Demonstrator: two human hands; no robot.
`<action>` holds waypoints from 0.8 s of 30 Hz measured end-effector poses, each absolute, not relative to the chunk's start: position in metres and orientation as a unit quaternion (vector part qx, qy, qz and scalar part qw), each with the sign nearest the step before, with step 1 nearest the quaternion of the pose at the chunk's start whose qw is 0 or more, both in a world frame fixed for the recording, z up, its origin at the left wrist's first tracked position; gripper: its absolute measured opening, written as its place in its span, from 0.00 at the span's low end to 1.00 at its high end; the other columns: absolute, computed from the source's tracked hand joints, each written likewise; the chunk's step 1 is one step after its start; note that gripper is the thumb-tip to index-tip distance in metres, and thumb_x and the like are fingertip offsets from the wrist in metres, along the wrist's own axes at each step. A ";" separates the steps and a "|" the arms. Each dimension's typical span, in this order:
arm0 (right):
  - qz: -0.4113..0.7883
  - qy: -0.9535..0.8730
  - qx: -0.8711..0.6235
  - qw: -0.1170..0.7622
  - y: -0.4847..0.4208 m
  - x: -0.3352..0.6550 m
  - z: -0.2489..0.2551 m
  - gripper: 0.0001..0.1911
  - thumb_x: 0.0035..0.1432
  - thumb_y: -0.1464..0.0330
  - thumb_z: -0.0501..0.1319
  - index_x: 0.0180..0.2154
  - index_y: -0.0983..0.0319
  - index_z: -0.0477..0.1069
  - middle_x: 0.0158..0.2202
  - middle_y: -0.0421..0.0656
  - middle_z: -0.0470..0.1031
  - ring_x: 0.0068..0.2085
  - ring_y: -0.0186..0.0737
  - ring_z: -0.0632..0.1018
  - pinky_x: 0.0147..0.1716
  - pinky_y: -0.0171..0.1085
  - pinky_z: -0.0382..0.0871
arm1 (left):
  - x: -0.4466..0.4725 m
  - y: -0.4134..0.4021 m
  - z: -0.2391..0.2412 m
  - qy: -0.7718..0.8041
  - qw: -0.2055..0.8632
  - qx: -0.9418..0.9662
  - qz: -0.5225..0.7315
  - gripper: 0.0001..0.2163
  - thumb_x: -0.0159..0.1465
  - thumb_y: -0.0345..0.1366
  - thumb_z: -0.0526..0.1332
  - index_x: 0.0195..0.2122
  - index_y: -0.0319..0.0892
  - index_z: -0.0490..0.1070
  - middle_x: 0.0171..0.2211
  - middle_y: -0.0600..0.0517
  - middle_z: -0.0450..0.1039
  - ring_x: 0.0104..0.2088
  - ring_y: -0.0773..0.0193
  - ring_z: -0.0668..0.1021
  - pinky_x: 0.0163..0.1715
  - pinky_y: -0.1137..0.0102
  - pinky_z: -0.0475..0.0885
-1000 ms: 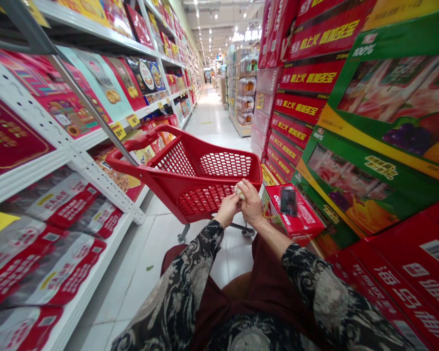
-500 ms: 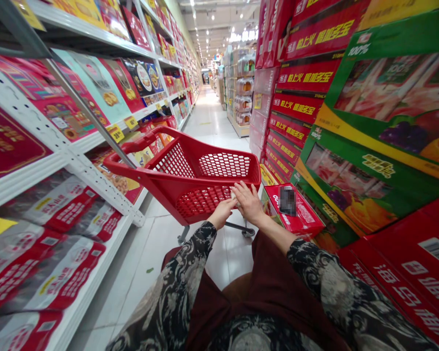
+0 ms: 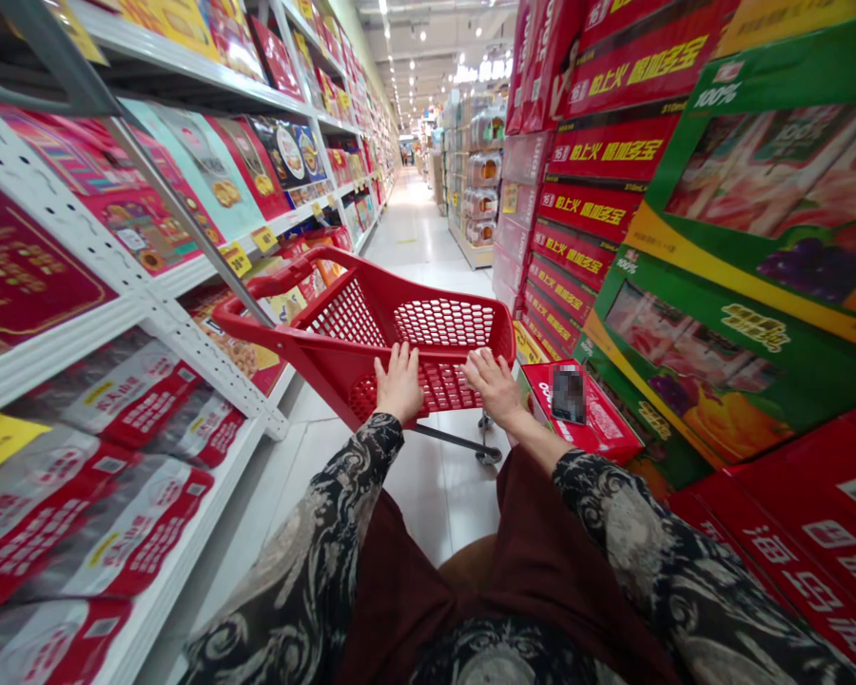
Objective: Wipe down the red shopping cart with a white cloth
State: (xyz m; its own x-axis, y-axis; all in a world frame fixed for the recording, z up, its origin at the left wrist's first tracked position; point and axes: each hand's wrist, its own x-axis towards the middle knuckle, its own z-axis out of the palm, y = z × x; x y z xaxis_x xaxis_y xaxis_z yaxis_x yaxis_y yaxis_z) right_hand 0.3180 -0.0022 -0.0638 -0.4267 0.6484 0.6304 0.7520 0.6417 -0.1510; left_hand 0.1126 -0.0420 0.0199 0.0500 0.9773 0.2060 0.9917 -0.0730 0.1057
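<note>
A red plastic shopping cart (image 3: 314, 338) with mesh sides stands sideways in front of me. My left hand (image 3: 399, 382) is in front of its near side, back upward, fingers stretched out and no object visible in it. To the right, my right hand (image 3: 496, 385) is near the cart's right corner, its fingers extended and slightly bent. A pale patch shows at the right fingertips; I cannot make out what it is. Whether either hand touches the cart is unclear. Both palms are hidden.
Shelves of boxed goods (image 3: 257, 166) line the left, with wrapped bottle packs (image 3: 149, 509) below. Red drink cartons (image 3: 599, 152) and green juice boxes (image 3: 742, 323) are stacked at right. A dark phone-like object (image 3: 569, 395) lies on a low red box (image 3: 606, 423).
My hands were together, with something pale between them; now they are apart. The left has moved left and its fingers have straightened. The right has shifted slightly right.
</note>
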 end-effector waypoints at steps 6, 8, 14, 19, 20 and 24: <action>-0.073 -0.888 -0.360 0.277 -0.019 0.311 -0.077 0.22 0.61 0.78 0.51 0.55 0.57 0.64 0.60 0.45 0.61 0.63 0.44 0.56 0.60 0.55 0.50 | 0.111 -0.042 0.020 -0.678 0.041 -0.730 -0.069 0.32 0.55 0.31 0.52 0.63 0.38 0.49 0.65 0.44 0.45 0.65 0.51 0.47 0.59 0.42 0.43; -0.079 -0.895 -0.345 0.273 -0.022 0.308 -0.071 0.22 0.61 0.78 0.51 0.55 0.57 0.64 0.60 0.45 0.61 0.63 0.43 0.56 0.60 0.54 0.50 | 0.111 -0.043 0.023 -0.676 0.040 -0.733 -0.063 0.32 0.55 0.31 0.52 0.63 0.38 0.48 0.66 0.44 0.44 0.65 0.51 0.47 0.59 0.42 0.43; -0.141 -0.825 -0.417 0.355 0.000 0.301 -0.036 0.21 0.63 0.74 0.49 0.57 0.59 0.60 0.61 0.47 0.57 0.65 0.44 0.51 0.61 0.55 0.46 | 0.114 -0.045 0.025 -0.684 0.048 -0.727 -0.039 0.31 0.56 0.30 0.49 0.63 0.38 0.47 0.66 0.45 0.42 0.65 0.52 0.46 0.60 0.43 0.43; -0.155 -0.844 -0.392 0.332 0.002 0.299 -0.050 0.20 0.63 0.73 0.49 0.56 0.60 0.62 0.60 0.48 0.60 0.64 0.44 0.55 0.60 0.52 0.51 | 0.115 -0.045 0.021 -0.687 0.067 -0.723 -0.022 0.32 0.56 0.31 0.49 0.63 0.38 0.46 0.66 0.46 0.41 0.65 0.55 0.46 0.60 0.45 0.44; -0.156 -0.854 -0.378 0.322 -0.002 0.299 -0.058 0.20 0.63 0.74 0.50 0.56 0.60 0.62 0.60 0.48 0.61 0.63 0.44 0.56 0.60 0.51 0.52 | 0.115 -0.045 0.020 -0.686 0.071 -0.724 -0.024 0.32 0.56 0.31 0.49 0.63 0.38 0.46 0.66 0.46 0.41 0.65 0.55 0.46 0.60 0.44 0.44; -0.148 -0.891 -0.328 0.276 -0.017 0.298 -0.081 0.20 0.62 0.75 0.50 0.55 0.60 0.64 0.59 0.47 0.63 0.62 0.45 0.59 0.58 0.52 0.54 | 0.114 -0.045 0.018 -0.681 0.077 -0.727 -0.026 0.32 0.55 0.32 0.49 0.63 0.37 0.45 0.66 0.46 0.41 0.65 0.54 0.45 0.60 0.43 0.44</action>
State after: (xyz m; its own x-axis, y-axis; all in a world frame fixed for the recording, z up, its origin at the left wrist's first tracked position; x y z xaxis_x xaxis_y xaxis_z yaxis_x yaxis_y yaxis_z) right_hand 0.2978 -0.0174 -0.0809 -0.6319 0.5031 0.5896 0.6664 0.7411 0.0818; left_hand 0.1136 -0.0450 0.0177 0.0701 0.9872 0.1430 0.9953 -0.0595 -0.0770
